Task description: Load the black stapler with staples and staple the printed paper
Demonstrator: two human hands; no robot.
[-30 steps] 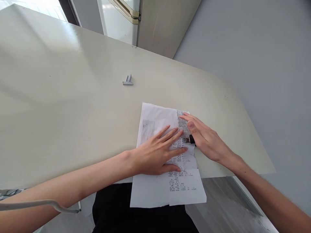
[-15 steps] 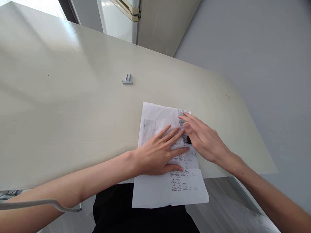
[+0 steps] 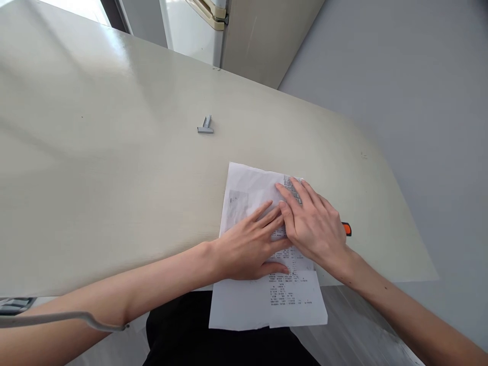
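Note:
Printed paper sheets (image 3: 236, 305) lie at the table's front edge and stick out over it. My left hand (image 3: 251, 246) rests flat on them with its fingers spread. Just right of it, my right hand (image 3: 314, 223) lies over the sheets' right part, fingers stretched out and its thumb by the left fingertips. From under the right hand's outer side pokes the orange and black end of a tool (image 3: 346, 229); the rest of it is hidden. Small grey staple strips (image 3: 206, 127) lie farther back.
The pale table (image 3: 133, 178) narrows to the right, beside a grey wall (image 3: 412, 101). A fridge (image 3: 198, 38) stands beyond the back edge. A grey cable (image 3: 57, 318) crosses in front of the left forearm.
My right hand has turned and come down flatter over the sheets, its thumb now near the left fingers. An orange end now shows at its right. The view has shifted slightly.

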